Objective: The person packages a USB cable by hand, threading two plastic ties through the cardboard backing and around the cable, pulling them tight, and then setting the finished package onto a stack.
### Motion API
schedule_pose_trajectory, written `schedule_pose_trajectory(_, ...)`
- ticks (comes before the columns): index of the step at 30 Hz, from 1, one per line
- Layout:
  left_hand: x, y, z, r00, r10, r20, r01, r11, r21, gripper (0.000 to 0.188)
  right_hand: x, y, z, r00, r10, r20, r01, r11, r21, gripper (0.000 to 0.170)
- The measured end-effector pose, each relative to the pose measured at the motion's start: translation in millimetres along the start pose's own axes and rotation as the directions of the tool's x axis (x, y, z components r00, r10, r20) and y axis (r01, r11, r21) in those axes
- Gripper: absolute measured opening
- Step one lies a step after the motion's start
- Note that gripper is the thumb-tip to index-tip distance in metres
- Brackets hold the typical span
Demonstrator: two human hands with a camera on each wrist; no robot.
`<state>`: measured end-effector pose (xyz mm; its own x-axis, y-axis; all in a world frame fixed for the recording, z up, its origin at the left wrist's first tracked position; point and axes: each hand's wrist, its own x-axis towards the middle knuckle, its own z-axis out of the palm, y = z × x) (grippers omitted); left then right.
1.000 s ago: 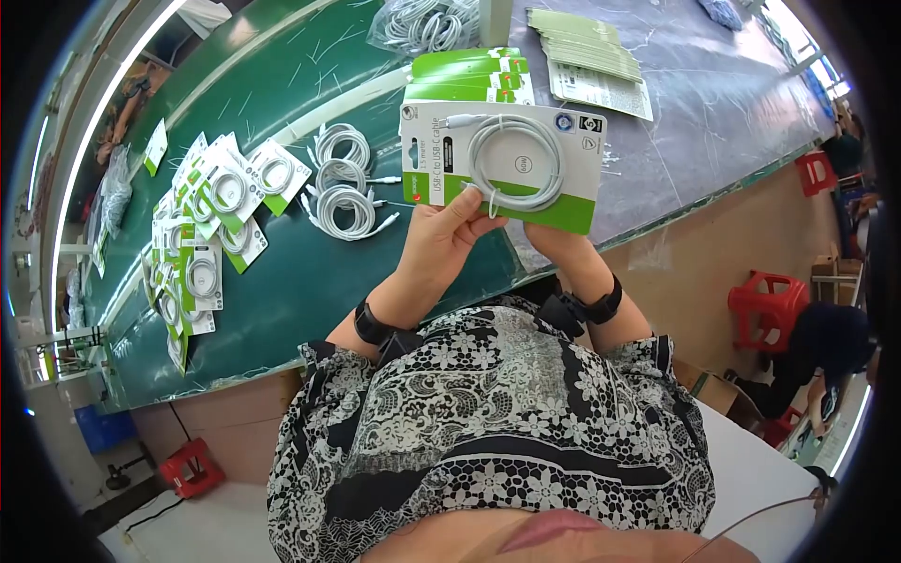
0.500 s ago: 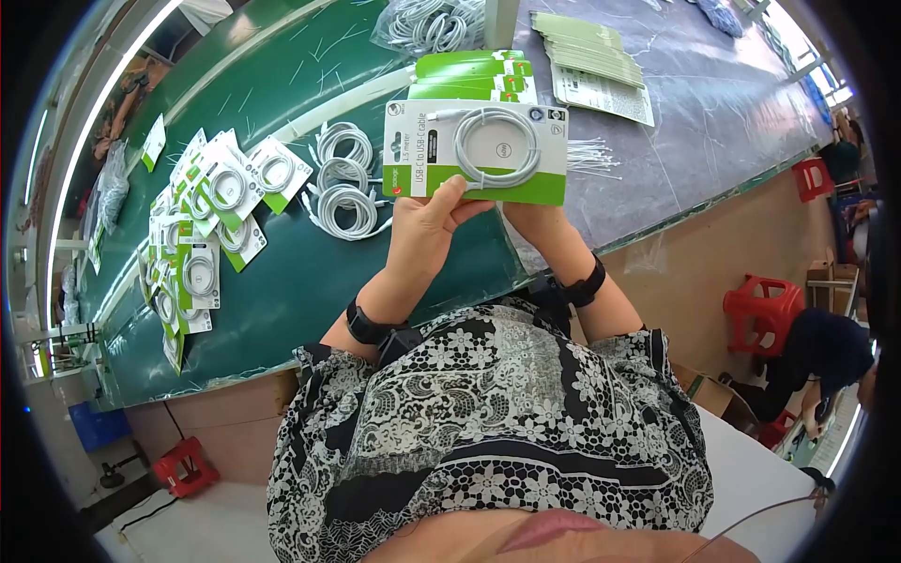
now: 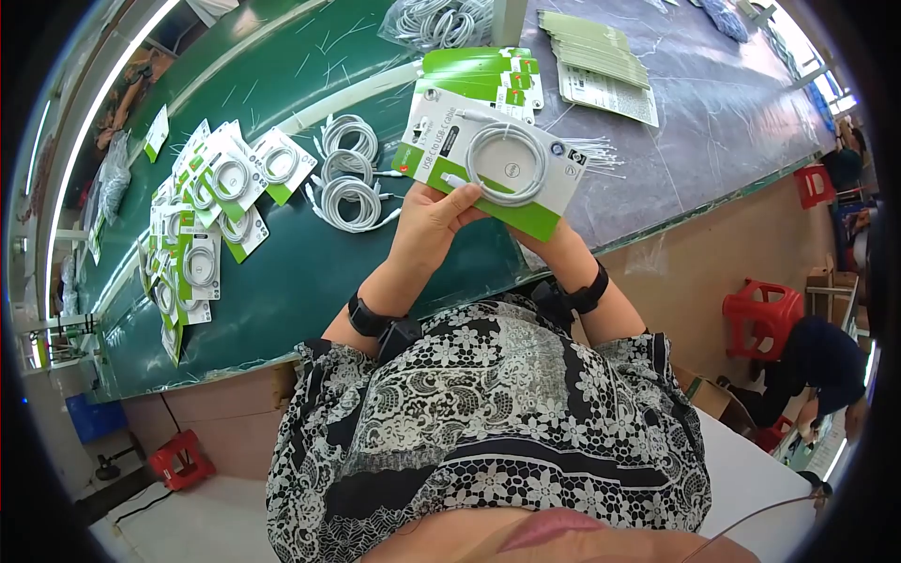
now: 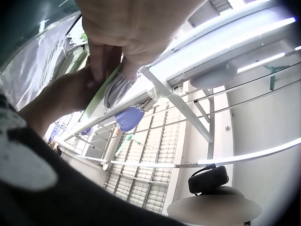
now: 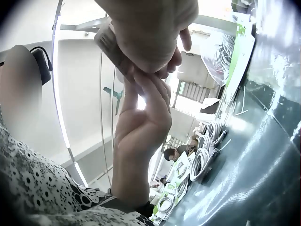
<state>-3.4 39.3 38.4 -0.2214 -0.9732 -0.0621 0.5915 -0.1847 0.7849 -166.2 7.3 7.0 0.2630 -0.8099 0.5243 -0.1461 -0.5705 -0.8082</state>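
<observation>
A white-and-green card (image 3: 441,136), printed "USB-C to USB-C cable", is held tilted above the table with a coiled white cable (image 3: 542,169) on its front. My left hand (image 3: 436,214) pinches its lower left edge, the thumb over the front near a cable plug. Behind the lower right part of the card is my right hand (image 3: 554,242), its fingers hidden by the card in the head view. In the right wrist view, the right hand (image 5: 150,33) has bent fingers close to the left hand (image 5: 143,117), along the card's edge (image 5: 112,47).
Carded cables (image 3: 202,253) lie heaped on the green table (image 3: 282,319) at left. Loose coiled cables (image 3: 352,178) sit beside the card. Behind it are stacked green cards (image 3: 474,70), a bag of cables (image 3: 436,23), white ties (image 3: 601,158) and pale cards (image 3: 601,56).
The card first shifted left, then turned clockwise, its right end dropping lower. Both hands moved with it and stayed at its lower edge.
</observation>
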Motion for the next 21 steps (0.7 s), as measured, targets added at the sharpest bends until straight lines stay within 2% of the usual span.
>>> schedule_pose_trajectory(3, 0.3, -0.9, -2.4, 0.999, 0.036, 0.009, -0.036, 0.997, -0.071, 0.029, 4.3, -9.8, 1.7, 0.99, 0.136, 0.035, -0.14, 0.977, 0.164, 0.052)
schedule_pose_trajectory(7, 0.3, -4.7, -8.2, 0.997, 0.07, 0.041, -0.07, 0.997, -0.01, 0.027, -0.1, 3.8, 1.7, 0.995, 0.083, 0.061, -0.086, 0.996, 0.04, 0.056)
schedule_pose_trajectory(12, -3.0, -7.9, -2.0, 0.998, 0.06, 0.015, -0.059, 0.997, -0.039, 0.024, -0.6, 12.6, 0.6, 0.992, 0.099, 0.076, -0.101, 0.995, 0.023, 0.056)
schedule_pose_trajectory(16, -7.8, -18.1, -2.1, 0.999, 0.045, -0.017, -0.046, 0.997, -0.062, 0.025, -7.4, 35.1, 5.7, 0.993, 0.036, 0.113, -0.037, 0.999, 0.005, 0.054)
schedule_pose_trajectory(17, -7.4, -18.4, -3.2, 0.999, 0.045, -0.023, -0.047, 0.996, -0.072, 0.025, -8.4, 34.5, 7.5, 0.99, 0.091, 0.104, -0.108, 0.98, 0.169, 0.055)
schedule_pose_trajectory(19, -4.5, -14.2, -5.1, 0.998, 0.05, -0.025, -0.052, 0.996, -0.079, 0.024, -7.2, 32.9, 10.7, 0.974, 0.194, 0.117, -0.227, 0.846, 0.482, 0.057)
schedule_pose_trajectory(20, -2.4, -10.9, -7.1, 0.998, 0.061, -0.02, -0.062, 0.997, -0.044, 0.024, -6.0, 32.4, 7.5, 0.975, 0.19, 0.117, -0.223, 0.847, 0.483, 0.057)
schedule_pose_trajectory(21, -0.5, -6.5, -8.7, 0.997, 0.073, -0.018, -0.074, 0.997, -0.01, 0.024, -5.9, 31.6, -0.5, 0.985, 0.152, 0.081, -0.17, 0.939, 0.298, 0.058)
